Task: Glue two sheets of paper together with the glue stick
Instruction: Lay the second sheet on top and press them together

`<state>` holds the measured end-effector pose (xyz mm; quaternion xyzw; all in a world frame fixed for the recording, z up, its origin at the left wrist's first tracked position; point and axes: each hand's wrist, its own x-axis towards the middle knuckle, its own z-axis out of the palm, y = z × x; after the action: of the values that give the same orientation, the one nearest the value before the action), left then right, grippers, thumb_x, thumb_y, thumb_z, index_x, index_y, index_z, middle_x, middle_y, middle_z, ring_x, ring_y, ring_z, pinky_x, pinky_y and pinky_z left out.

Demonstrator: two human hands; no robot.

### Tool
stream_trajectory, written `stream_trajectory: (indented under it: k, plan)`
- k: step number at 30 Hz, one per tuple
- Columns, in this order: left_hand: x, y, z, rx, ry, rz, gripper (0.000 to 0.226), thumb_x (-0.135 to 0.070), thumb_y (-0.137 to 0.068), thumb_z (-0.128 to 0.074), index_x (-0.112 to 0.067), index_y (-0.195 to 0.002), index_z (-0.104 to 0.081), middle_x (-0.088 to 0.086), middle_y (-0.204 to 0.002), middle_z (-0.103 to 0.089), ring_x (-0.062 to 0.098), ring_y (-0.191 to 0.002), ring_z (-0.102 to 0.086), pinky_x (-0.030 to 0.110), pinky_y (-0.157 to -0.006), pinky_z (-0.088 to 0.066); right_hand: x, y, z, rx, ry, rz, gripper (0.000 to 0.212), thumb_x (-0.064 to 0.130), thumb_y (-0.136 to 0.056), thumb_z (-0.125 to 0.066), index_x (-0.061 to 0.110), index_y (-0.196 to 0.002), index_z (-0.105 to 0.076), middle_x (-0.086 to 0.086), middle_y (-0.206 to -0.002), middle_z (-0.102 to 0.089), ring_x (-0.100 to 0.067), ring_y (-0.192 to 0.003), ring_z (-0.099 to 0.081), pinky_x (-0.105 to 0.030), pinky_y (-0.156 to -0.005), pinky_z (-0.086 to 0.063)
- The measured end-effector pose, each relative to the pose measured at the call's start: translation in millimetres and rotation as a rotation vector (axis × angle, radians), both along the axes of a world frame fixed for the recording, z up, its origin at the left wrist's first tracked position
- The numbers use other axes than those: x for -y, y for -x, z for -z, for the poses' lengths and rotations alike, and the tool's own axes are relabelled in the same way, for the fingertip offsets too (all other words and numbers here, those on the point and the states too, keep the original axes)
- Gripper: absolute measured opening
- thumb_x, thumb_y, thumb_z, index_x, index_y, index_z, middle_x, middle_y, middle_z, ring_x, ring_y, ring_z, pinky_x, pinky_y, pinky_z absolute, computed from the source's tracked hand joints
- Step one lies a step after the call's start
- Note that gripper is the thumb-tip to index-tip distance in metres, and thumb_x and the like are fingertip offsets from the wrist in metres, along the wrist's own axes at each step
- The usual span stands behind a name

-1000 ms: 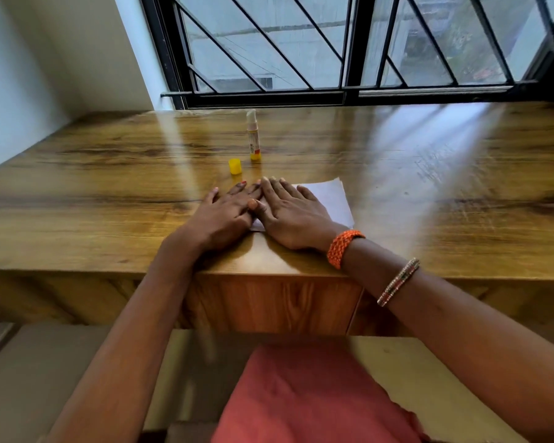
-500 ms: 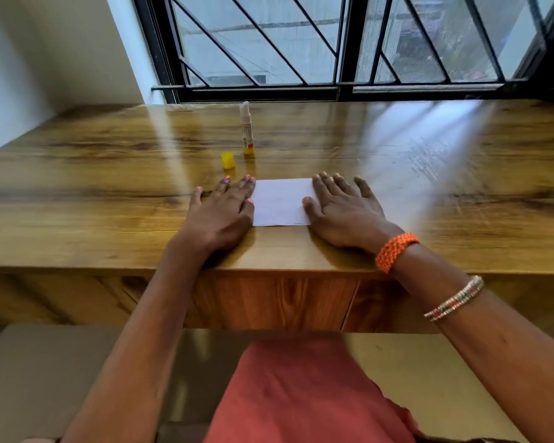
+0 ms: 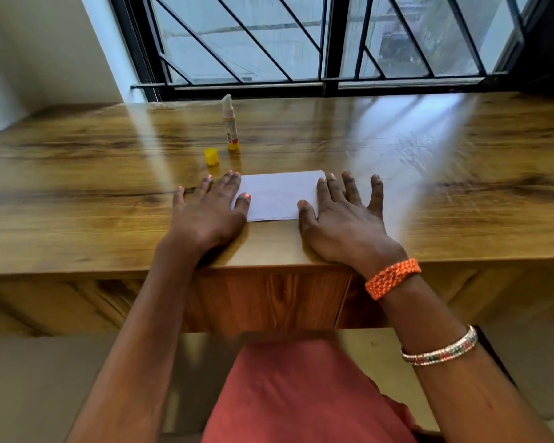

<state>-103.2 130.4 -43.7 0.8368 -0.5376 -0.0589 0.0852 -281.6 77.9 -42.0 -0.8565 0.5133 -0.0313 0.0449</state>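
White paper lies flat on the wooden desk, near its front edge. A second edge shows along its near side, so it looks like stacked sheets. My left hand rests flat on the paper's left end, fingers spread. My right hand presses flat on its right end, fingers apart. Behind the paper an uncapped glue stick stands upright, white and yellow. Its yellow cap sits on the desk just left of it.
A barred window runs along the desk's far edge. A white wall closes off the left side. My lap in red cloth is below the desk front.
My hands lay side by side over the paper's left part a second ago. The right hand has slid right to the paper's far end, smoothing it, and the view has shifted a little.
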Motion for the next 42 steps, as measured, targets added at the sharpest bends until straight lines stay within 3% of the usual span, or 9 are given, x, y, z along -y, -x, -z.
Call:
stream_trajectory:
  k: [8, 13, 19, 25, 28, 34, 39, 42]
  plan:
    - [2, -2, -1, 0.007, 0.003, 0.003, 0.055, -0.048, -0.098, -0.014, -0.033, -0.149, -0.004, -0.017, -0.158, 0.001, 0.009, -0.147, 0.003, 0.046, -0.118, 0.007, -40, 14, -4, -0.093, 0.088, 0.017, 0.074, 0.057, -0.094, -0.001, 0.009, -0.150, 0.003, -0.006, -0.158, 0.017, -0.024, -0.141, 0.029, -0.053, -0.107, 0.029]
    - [-2, -1, 0, 0.043, -0.015, 0.021, 0.068, -0.064, -0.091, -0.015, -0.032, -0.150, -0.002, -0.016, -0.159, 0.002, 0.010, -0.147, 0.003, 0.049, -0.118, 0.003, -56, -7, 0, -0.035, 0.083, -0.020, 0.072, 0.058, -0.093, -0.001, 0.015, -0.151, 0.003, -0.007, -0.155, 0.026, -0.026, -0.136, 0.038, -0.053, -0.101, 0.032]
    - [0, -3, -1, 0.063, -0.027, 0.034, 0.074, -0.069, -0.087, -0.016, -0.032, -0.149, -0.001, -0.016, -0.159, 0.002, 0.010, -0.147, 0.002, 0.050, -0.118, 0.001, -59, -35, 2, 0.025, 0.108, -0.131, 0.065, 0.055, -0.096, -0.005, 0.022, -0.151, 0.000, -0.004, -0.157, 0.020, -0.026, -0.138, 0.036, -0.054, -0.104, 0.029]
    - [0, -14, -9, -0.043, -0.080, 0.074, 0.073, -0.066, -0.088, -0.027, -0.033, -0.150, -0.004, -0.015, -0.159, 0.002, 0.010, -0.147, 0.003, 0.047, -0.118, 0.004, -35, 14, -3, 0.014, -0.004, 0.033, 0.055, 0.058, -0.095, -0.009, 0.043, -0.148, -0.006, -0.003, -0.160, 0.004, -0.027, -0.145, 0.018, -0.053, -0.111, 0.015]
    - [0, -19, -15, -0.092, -0.107, 0.081, 0.073, -0.060, -0.091, -0.031, -0.030, -0.150, -0.003, -0.011, -0.159, 0.004, 0.010, -0.147, 0.004, 0.044, -0.118, 0.005, -21, 35, -10, 0.012, -0.104, 0.068, 0.051, 0.059, -0.094, -0.007, 0.050, -0.145, -0.005, 0.000, -0.161, 0.004, -0.025, -0.145, 0.019, -0.054, -0.112, 0.014]
    - [-16, -9, -1, -0.024, 0.087, -0.107, 0.071, -0.055, -0.094, -0.029, -0.022, -0.151, -0.004, -0.002, -0.160, -0.006, 0.011, -0.147, -0.004, 0.037, -0.119, -0.002, -16, 28, -15, -0.019, -0.016, 0.056, 0.049, 0.049, -0.098, -0.014, 0.044, -0.147, -0.013, -0.004, -0.160, 0.010, -0.027, -0.143, 0.024, -0.055, -0.110, 0.016]
    - [-17, -9, 1, 0.002, 0.059, -0.101, 0.063, -0.051, -0.096, -0.021, -0.024, -0.151, -0.005, -0.006, -0.160, -0.003, 0.010, -0.147, -0.001, 0.038, -0.120, 0.001, -3, 20, -21, -0.073, -0.056, 0.076, 0.051, 0.046, -0.099, -0.015, 0.038, -0.149, -0.008, -0.006, -0.158, 0.017, -0.028, -0.140, 0.031, -0.056, -0.108, 0.022]
    - [-18, -8, 1, -0.011, 0.055, -0.105, 0.067, -0.051, -0.096, -0.022, -0.021, -0.150, 0.004, -0.002, -0.160, -0.003, 0.011, -0.147, 0.000, 0.039, -0.120, 0.001, -2, 3, -24, -0.109, -0.058, 0.012, 0.051, 0.046, -0.099, -0.013, 0.038, -0.149, -0.008, -0.005, -0.157, 0.020, -0.030, -0.138, 0.033, -0.057, -0.106, 0.025]
